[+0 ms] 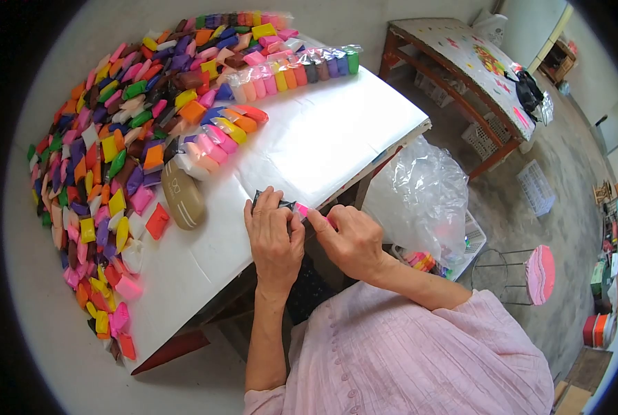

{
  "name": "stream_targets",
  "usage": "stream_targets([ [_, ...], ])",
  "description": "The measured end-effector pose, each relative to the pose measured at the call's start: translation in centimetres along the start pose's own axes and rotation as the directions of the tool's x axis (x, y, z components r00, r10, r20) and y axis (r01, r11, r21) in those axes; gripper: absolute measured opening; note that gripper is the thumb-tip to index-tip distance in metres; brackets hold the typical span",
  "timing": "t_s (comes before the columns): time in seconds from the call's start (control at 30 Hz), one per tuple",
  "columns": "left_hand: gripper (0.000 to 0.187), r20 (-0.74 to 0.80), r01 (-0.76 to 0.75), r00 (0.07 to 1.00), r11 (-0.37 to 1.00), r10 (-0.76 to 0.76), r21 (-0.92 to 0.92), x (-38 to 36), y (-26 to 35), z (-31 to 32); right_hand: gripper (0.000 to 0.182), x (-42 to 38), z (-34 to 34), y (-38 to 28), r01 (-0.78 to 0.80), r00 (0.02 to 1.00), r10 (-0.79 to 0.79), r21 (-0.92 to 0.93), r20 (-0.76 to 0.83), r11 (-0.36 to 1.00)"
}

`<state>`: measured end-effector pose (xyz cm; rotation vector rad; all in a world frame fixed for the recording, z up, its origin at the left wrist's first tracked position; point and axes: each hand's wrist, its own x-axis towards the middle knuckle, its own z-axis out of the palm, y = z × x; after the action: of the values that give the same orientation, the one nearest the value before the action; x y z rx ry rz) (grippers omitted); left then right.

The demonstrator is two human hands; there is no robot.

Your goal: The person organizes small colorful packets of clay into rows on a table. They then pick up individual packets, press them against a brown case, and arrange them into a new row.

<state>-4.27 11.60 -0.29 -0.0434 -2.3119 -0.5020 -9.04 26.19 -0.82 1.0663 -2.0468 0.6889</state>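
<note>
At the table's near edge, my left hand (277, 238) lies over a small black packet (286, 205), its fingers bent down on it. A bit of pink (302, 209) shows between the packet and my right hand (352, 241). The fingers of my right hand are closed round this small pink thing, mostly hidden; I cannot tell what it is. Left of my hands lies an olive-brown oval case (183, 196) with white stripes. Just beyond it are clear-wrapped groups of coloured packets (215, 142).
Many small coloured packets (108, 166) are heaped along the left of the white table (205, 266). A long clear-wrapped row of packets (298, 75) lies at the back. Right of the table stand a clear plastic bag (419, 197), a pink-topped stool (540, 274) and a second table (440, 41).
</note>
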Motion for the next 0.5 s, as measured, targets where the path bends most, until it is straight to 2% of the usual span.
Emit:
stream_targets([
  [0.2, 0.013, 0.009, -0.021, 1.0, 1.0, 0.021, 0.016, 0.0, 0.0, -0.1, 0.036, 0.4, -0.1, -0.7, -0.016, 0.999, 0.017, -0.039, 0.027, 0.999],
  [0.5, 0.015, 0.002, -0.012, 1.0, 1.0, 0.012, 0.009, 0.0, 0.0, 0.1, 0.027, 1.4, -1.4, -2.4, -0.167, 0.971, 0.187, -0.142, 0.146, 0.976],
])
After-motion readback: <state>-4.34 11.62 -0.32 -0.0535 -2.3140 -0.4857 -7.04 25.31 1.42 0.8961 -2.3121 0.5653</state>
